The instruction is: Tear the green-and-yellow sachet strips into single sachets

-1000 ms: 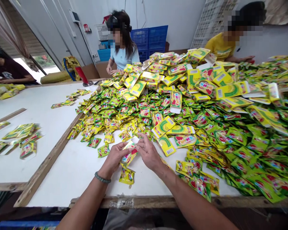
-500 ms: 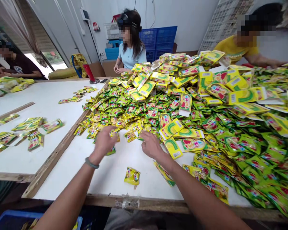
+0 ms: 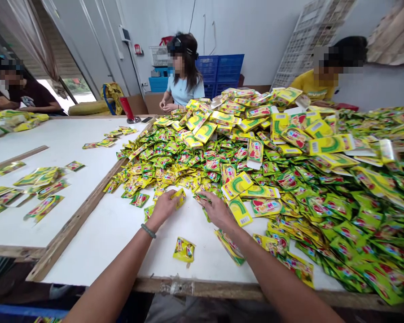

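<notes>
My left hand (image 3: 164, 208), with a beaded bracelet on its wrist, pinches a small yellow candy packet (image 3: 180, 198) just above the white table (image 3: 117, 237). Opposite it, my right hand (image 3: 216, 210) has its fingers closed on a green packet (image 3: 199, 198) at the front of the heap. A lone yellow packet (image 3: 184, 249) lies near the table's front edge. By my right forearm rests a long yellow-green packet (image 3: 229, 246), partly covered. The heap of small packets (image 3: 175, 154) rises beyond both hands, with flat yellow boxes (image 3: 237, 185) beside my right hand.
More yellow boxes (image 3: 222, 119) top the heap, and green packets (image 3: 357, 224) spread to the right. A wooden strip (image 3: 77, 220) divides the table; cartons (image 3: 42, 177) lie left of it. A red bottle (image 3: 125, 107) stands at the back. Several people sit around.
Both hands have closed on packets. The left hand moved right and slightly down toward the right hand, bringing a yellow packet away from the heap. The person in yellow drew an arm back.
</notes>
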A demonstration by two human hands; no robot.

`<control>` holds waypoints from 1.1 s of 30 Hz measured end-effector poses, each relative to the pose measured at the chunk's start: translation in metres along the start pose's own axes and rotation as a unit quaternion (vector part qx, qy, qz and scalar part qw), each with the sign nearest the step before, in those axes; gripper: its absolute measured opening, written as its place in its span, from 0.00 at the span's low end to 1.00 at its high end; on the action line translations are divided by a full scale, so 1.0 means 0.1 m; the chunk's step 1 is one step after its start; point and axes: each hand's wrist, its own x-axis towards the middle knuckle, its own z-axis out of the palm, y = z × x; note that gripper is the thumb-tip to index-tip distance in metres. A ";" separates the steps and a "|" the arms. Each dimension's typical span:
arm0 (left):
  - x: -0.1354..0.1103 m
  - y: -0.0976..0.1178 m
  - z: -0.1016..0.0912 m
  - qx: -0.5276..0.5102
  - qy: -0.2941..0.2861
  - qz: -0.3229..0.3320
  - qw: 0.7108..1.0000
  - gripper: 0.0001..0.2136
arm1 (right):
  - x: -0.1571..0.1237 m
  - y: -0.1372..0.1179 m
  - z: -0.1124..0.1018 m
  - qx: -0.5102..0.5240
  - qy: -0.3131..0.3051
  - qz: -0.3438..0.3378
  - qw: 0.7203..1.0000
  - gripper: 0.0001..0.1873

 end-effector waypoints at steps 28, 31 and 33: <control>-0.32 0.42 0.39 -0.488 -0.170 -0.135 0.845 0.14 | -0.11 0.00 -0.08 0.079 0.095 0.055 0.991 0.11; -0.31 0.42 0.38 -0.488 -0.162 -0.176 0.839 0.15 | -0.11 0.00 -0.14 0.029 0.120 -0.021 0.992 0.08; -0.30 0.40 0.39 -0.477 -0.158 -0.187 0.844 0.15 | -0.10 0.01 -0.14 0.103 0.073 0.007 0.992 0.11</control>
